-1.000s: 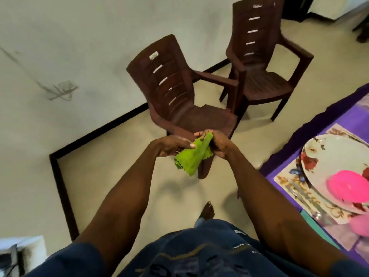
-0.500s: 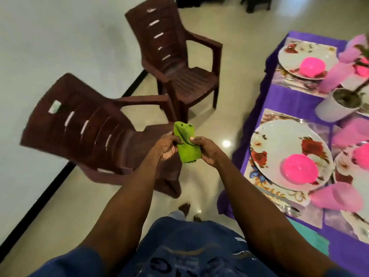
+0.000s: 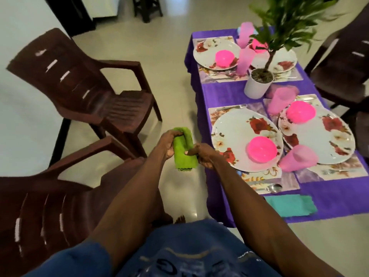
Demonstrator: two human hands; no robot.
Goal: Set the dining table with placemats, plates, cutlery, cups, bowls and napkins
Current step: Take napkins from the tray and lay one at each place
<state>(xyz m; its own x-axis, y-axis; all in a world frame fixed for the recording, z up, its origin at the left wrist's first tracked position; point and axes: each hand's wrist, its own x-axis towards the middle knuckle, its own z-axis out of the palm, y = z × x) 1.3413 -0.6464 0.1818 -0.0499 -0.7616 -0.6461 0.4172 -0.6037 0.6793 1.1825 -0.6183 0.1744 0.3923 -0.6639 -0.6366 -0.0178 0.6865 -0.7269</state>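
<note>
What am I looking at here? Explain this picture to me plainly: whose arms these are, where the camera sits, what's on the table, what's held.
The camera sits on a person's head, looking forward and down, so the arms are the wearer's own. The left hand and right hand both hold a folded green napkin above the floor. To the right, the table, covered in purple cloth, carries flowered plates on placemats, with pink bowls, pink cups, cutlery, a teal napkin and a potted plant. Brown chairs stand on the left.
</note>
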